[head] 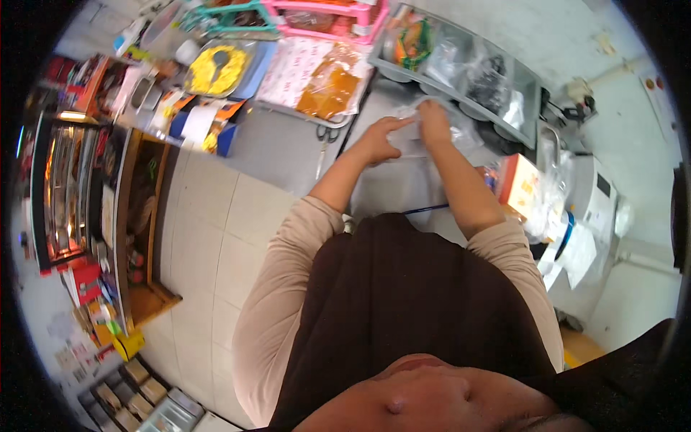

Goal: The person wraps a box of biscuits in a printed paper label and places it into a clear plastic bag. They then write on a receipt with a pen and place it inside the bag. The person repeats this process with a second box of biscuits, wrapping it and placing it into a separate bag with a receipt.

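Note:
On the metal worktop before me lies a clear plastic bag. My right hand is closed on the bag's upper edge, its fingers pointing away from me. Just left of it, my left hand is spread, thumb and index finger apart, the index fingertip close to the plastic; whether it touches cannot be told. Left of my hands a metal tray bears printed paper and a flat orange-brown food in clear film. Black-handled scissors lie below that tray.
A grey divided bin with bagged goods stands behind my hands. A tub of yellow food with a spoon, and pink and teal baskets, are at the upper left. A red and cream box stands right of my right forearm.

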Demonstrator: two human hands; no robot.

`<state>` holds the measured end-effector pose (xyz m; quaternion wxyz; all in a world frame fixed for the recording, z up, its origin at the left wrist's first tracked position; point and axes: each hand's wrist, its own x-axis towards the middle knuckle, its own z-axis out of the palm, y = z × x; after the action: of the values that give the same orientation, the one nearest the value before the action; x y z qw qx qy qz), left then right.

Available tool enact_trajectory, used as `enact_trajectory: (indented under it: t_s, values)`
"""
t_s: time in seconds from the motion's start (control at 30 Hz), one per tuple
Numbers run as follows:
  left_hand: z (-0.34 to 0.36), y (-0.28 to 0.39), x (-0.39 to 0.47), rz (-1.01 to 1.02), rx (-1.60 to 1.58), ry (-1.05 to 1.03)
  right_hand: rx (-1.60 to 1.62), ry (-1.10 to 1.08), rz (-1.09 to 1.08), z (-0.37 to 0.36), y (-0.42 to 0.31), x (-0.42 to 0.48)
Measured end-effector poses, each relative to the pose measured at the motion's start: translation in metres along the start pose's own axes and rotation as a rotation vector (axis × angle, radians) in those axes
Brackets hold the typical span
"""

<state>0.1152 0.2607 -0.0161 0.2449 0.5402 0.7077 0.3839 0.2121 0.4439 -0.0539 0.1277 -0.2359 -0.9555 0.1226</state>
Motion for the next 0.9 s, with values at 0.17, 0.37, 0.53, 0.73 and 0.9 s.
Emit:
enact_trajectory:
  t_s: [0.17, 0.37, 0.53, 0.73, 0.9]
  values:
    - [-0.005, 0.009, -0.036, -0.01, -0.279, 0.279, -0.296, -0.114, 0.019, -0.005, 0.012, 0.02]
    - [-0.108, -0.02, -0.143, -0.25, -0.237, 0.505, -0.222, -0.047, 0.04, -0.071, -0.069, -0.004]
    - [-0.275, -0.126, -0.201, -0.063, 0.566, 0.991, -0.026, -0.167, -0.131, -0.11, -0.119, -0.122]
    - [-0.376, -0.169, -0.226, -0.494, 0.442, 0.325, -0.347, -0.208, 0.098, -0.035, -0.065, -0.222]
    - [-0.367, -0.141, -0.205, -0.101, -0.016, 0.096, -0.431, -0.22, 0.207, -0.025, -0.091, -0.245]
